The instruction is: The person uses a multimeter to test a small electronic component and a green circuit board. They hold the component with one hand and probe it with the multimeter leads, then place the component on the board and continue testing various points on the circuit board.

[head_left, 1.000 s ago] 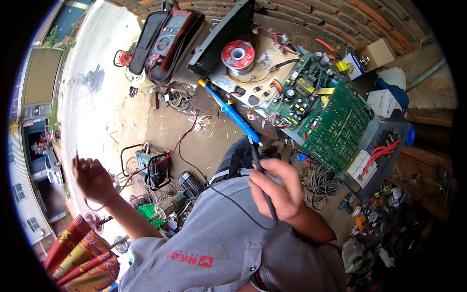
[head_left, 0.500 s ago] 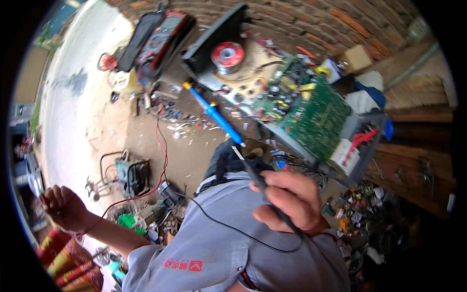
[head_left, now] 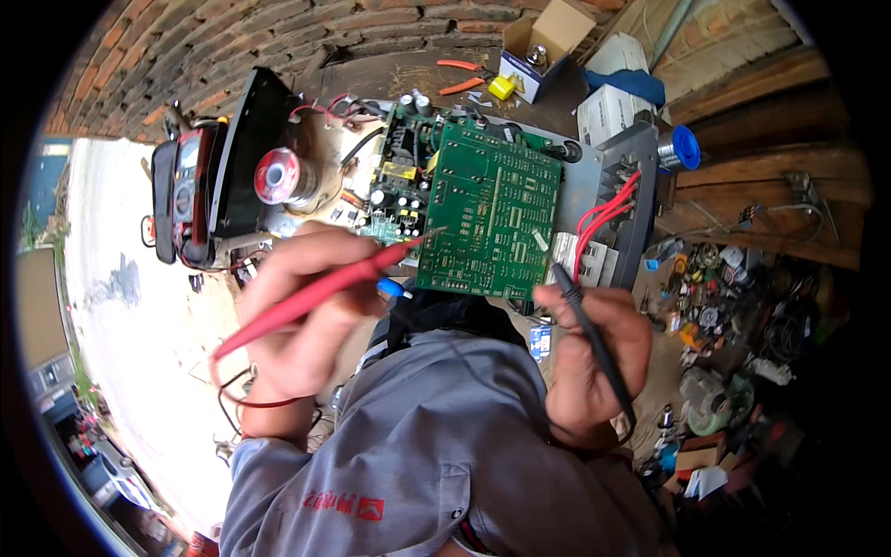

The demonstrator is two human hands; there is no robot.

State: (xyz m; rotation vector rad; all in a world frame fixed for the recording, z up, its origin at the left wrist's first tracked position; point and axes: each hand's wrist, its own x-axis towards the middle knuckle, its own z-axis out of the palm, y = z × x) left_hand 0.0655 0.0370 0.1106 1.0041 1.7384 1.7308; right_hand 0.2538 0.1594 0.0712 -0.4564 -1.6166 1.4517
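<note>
My left hand [head_left: 299, 330] is closed around a red test probe [head_left: 320, 295], held like a pen. Its thin tip reaches over the left part of a green circuit board [head_left: 483, 200]; whether it touches cannot be told. A black test probe [head_left: 588, 325] is pinched in my right hand [head_left: 605, 367], angled up toward the board's lower right edge, its tip near a pale block there. The board sits on an opened metal chassis [head_left: 580, 167], beside capacitors and other components. Below my left hand's fingers pokes out the end of a blue tool [head_left: 393, 289], mostly hidden.
A solder spool [head_left: 278, 176] stands on the chassis's left side, beside an upright black panel [head_left: 249, 153] and a red multimeter [head_left: 188, 176]. Red wires [head_left: 608, 213] rise at the right. Behind lie orange-handled pliers [head_left: 461, 77] and an open carton [head_left: 548, 42]. Scrap parts [head_left: 715, 316] cover the floor at right.
My left hand has come from the far left to over the chassis, with the red probe now plainly visible. My right hand has moved right and the view has turned toward the board.
</note>
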